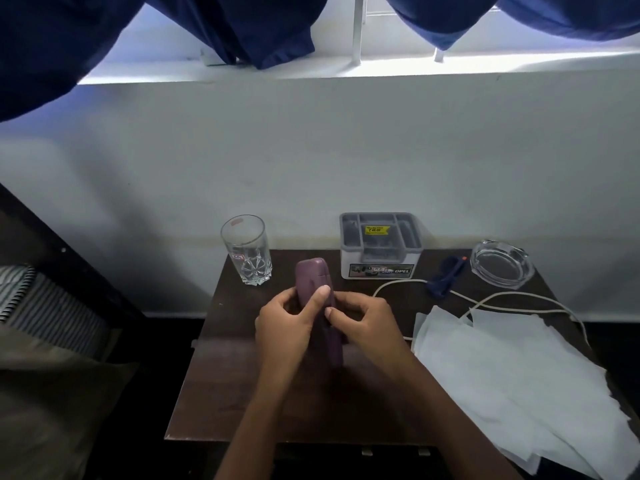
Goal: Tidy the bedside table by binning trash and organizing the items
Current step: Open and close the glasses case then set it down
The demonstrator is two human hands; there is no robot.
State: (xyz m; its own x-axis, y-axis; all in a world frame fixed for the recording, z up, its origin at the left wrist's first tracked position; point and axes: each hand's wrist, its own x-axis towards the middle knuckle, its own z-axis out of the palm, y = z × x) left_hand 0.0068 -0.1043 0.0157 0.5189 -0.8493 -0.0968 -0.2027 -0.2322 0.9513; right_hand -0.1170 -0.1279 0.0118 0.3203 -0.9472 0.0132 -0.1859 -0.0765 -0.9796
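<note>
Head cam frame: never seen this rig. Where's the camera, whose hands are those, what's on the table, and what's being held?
There is no robot here. One wide-angle camera worn on a person's head looks down at their two bare hands. The left hand and right hand both grip a purple case over a dark bedside table. On the table are a drinking glass at the back left, a grey organizer at the back middle, and a glass ashtray at the back right. There is also a white cable, a small dark blue item I can't identify, and loose white paper sheets on the right.
</note>
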